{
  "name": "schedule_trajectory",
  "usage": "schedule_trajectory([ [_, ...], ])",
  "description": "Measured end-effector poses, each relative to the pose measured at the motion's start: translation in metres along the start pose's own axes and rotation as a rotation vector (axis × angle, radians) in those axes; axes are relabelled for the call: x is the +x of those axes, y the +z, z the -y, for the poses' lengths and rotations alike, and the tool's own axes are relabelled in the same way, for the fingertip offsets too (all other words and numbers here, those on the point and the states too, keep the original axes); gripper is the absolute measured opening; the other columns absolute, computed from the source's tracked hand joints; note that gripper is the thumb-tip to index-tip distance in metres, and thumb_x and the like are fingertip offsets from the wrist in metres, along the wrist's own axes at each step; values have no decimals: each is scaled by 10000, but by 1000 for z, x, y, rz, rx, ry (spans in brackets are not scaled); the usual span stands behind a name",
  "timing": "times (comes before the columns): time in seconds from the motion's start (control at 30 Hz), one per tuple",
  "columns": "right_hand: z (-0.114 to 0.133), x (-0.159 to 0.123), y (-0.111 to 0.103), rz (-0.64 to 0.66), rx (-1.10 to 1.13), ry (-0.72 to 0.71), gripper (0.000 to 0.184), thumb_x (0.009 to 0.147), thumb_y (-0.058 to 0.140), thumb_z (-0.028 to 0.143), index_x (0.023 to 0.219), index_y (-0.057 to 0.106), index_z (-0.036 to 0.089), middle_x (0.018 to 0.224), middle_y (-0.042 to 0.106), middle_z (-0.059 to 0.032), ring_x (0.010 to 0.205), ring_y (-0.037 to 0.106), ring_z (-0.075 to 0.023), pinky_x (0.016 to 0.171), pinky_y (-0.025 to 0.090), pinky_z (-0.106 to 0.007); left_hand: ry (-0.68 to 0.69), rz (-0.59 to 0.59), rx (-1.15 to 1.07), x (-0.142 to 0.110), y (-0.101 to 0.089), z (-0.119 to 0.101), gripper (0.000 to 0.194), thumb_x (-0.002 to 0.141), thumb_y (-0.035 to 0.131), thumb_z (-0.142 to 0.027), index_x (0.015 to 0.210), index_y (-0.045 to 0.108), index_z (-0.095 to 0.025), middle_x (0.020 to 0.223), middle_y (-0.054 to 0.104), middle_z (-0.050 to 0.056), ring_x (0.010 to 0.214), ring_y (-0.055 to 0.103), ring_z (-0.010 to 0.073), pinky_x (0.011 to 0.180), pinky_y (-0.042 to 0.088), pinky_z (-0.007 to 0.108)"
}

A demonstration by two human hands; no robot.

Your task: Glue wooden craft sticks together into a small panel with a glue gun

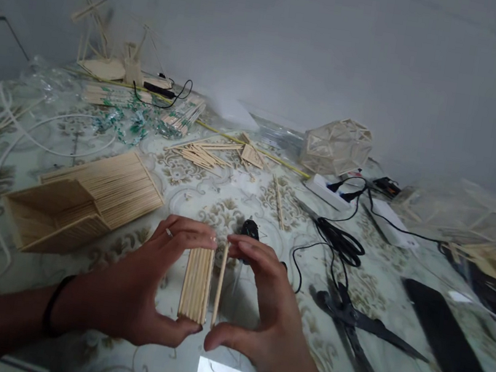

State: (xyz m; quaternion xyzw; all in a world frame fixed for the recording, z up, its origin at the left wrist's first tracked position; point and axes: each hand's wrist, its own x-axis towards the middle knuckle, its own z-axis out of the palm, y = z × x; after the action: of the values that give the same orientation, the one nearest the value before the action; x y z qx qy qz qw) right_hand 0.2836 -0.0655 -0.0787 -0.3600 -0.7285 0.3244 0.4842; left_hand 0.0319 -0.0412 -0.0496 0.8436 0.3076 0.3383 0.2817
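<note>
My left hand [140, 285], with a ring and a black wristband, holds a small panel of wooden sticks [196, 284] laid side by side, gripped at its top and bottom ends. Close to the panel's right edge, my right hand [265, 306] pinches a single wooden stick [220, 284] upright between thumb and fingers. A narrow gap separates stick and panel. Just behind my right fingertips lies a black glue gun [250, 228], partly hidden by the hand. To the left rests a box-like piece built of wooden sticks [87, 202].
Black-handled scissors [340, 240] and larger dark shears [358, 320] lie at right, near a black phone [451, 338]. A white power strip [328, 192] has plugged cords. Loose sticks [201, 155] and wrapped stick bundles [181, 115] lie further back. A stick-framed polyhedron [338, 145] stands by the wall.
</note>
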Motion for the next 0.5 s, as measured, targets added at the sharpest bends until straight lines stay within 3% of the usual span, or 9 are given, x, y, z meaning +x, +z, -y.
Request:
schedule_trajectory([
  [0.27, 2, 2, 0, 30, -9, -4, 977, 765, 988, 636, 1608, 523, 470, 1540, 654, -64, 1450, 624, -344, 1250, 507, -542, 13, -8, -30, 0, 1, 0, 960, 695, 888, -176, 1496, 386, -346, 1468, 572, 113, 1396, 612, 380, 1176, 535, 568],
  [0.5, 5, 1, 0, 27, -17, 6, 994, 730, 1019, 613, 1591, 545, 465, 1515, 675, -80, 1425, 647, -376, 1212, 537, -583, 22, 16, -26, 0, 1, -2, 949, 727, 891, -205, 1499, 360, -350, 1473, 572, 114, 1403, 612, 380, 1185, 521, 578],
])
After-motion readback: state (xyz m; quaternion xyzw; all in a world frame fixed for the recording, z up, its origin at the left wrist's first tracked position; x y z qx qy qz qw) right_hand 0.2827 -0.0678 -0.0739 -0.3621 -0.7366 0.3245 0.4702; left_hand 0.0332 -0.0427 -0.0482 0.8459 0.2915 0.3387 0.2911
